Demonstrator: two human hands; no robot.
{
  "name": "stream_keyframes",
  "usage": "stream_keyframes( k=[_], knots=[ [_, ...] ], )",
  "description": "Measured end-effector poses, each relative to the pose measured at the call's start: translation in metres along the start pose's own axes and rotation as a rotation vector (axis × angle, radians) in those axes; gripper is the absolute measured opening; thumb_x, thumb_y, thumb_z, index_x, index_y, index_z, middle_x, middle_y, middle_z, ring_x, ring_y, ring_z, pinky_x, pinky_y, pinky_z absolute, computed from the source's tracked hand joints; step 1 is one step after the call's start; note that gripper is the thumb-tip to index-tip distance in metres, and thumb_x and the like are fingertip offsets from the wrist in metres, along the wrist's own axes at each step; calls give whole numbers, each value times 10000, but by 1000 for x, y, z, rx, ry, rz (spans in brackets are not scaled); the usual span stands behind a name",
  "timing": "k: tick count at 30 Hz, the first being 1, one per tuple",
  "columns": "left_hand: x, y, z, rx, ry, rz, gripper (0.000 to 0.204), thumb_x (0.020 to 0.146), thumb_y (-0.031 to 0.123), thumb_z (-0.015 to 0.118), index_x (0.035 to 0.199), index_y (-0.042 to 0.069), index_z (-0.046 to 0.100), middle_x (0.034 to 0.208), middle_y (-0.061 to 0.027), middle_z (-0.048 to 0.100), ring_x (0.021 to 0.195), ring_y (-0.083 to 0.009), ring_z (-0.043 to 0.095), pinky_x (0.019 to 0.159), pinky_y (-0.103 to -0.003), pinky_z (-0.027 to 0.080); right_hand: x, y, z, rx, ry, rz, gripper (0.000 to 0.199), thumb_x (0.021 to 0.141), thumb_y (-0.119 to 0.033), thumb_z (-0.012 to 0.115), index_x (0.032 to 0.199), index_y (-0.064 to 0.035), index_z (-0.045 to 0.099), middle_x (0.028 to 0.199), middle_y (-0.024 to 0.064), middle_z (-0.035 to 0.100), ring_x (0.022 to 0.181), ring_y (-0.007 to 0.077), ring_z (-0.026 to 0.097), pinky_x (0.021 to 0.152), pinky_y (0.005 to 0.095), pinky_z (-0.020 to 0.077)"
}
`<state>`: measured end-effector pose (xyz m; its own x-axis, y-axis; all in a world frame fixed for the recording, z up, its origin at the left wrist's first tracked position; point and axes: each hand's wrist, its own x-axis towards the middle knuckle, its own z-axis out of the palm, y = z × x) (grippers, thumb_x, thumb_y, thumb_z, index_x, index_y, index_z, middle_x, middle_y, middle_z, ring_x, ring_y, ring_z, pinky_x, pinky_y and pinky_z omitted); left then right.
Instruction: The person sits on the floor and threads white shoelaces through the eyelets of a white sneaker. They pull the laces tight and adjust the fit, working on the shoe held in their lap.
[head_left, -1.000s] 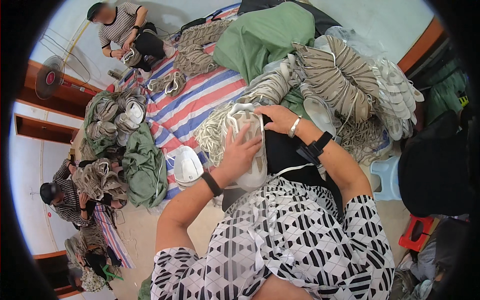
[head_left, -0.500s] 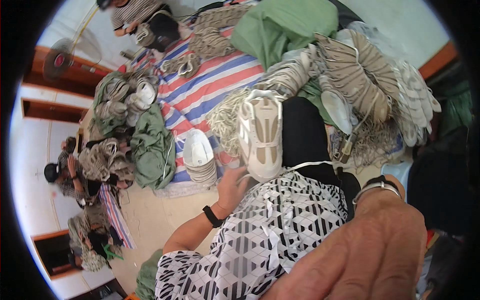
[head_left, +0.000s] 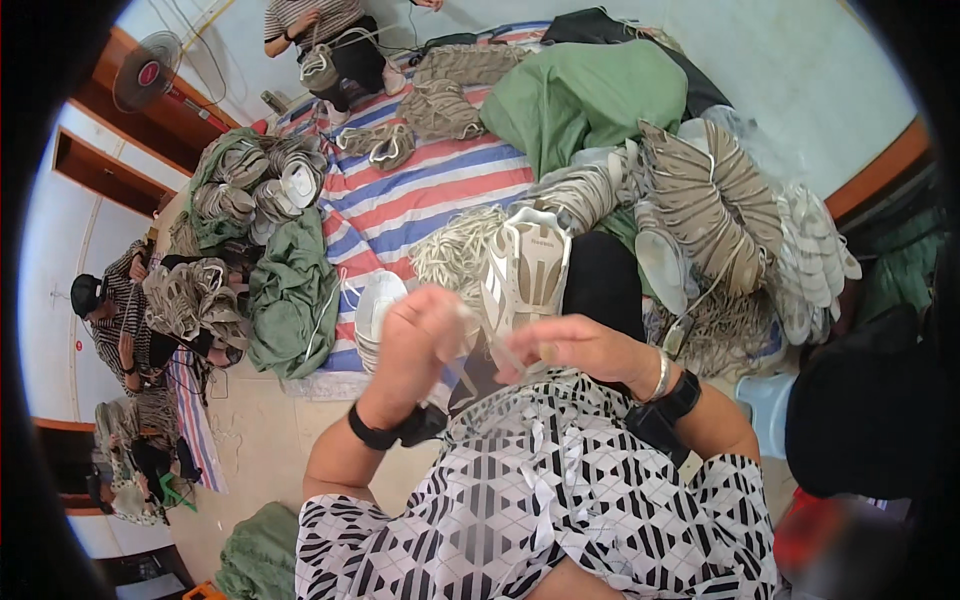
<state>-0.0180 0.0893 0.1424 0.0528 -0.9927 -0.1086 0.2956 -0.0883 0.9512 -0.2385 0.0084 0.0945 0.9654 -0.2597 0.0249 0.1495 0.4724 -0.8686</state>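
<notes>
Head view: two bare hands, blurred. The left hand (head_left: 422, 335) pinches one white shoelace (head_left: 493, 340); the right hand (head_left: 580, 348), fingers extended, is beside it, though whether it grips cannot be told. Just beyond lies one white-and-beige shoe upper (head_left: 523, 275), toe toward the wearer, near one lace pile (head_left: 450, 248).

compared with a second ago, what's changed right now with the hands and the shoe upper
The left hand and right hand have come off the middle and far end of the shoe upper, back toward the person; a pale strand now shows between them, though blur hides the grip. Midway, the right hand swung toward the camera. The upper stays beside the dark-clothed leg, toe toward the person, near the lace pile.
</notes>
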Motion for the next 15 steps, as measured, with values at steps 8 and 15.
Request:
stream_keyframes(
  k=[8,15],
  knots=[
    [15,96,-82,-441,148,615,164,994,210,491,912,82,550,548,74,304,452,-37,215,421,-214,207,-32,17,-48,-475,-146,621,324,937,-300,552,855,-8,664,897,66,643,722,111,581,616,257,458],
    [14,40,-123,784,166,111,203,906,175,607,844,1,693,625,4,570,558,-46,497,506,-209,379,-170,-32,-136,411,617,-525,257,1013,-292,440,882,-97,545,511,-58,376,419,65,328,419,205,268]
  ],
)
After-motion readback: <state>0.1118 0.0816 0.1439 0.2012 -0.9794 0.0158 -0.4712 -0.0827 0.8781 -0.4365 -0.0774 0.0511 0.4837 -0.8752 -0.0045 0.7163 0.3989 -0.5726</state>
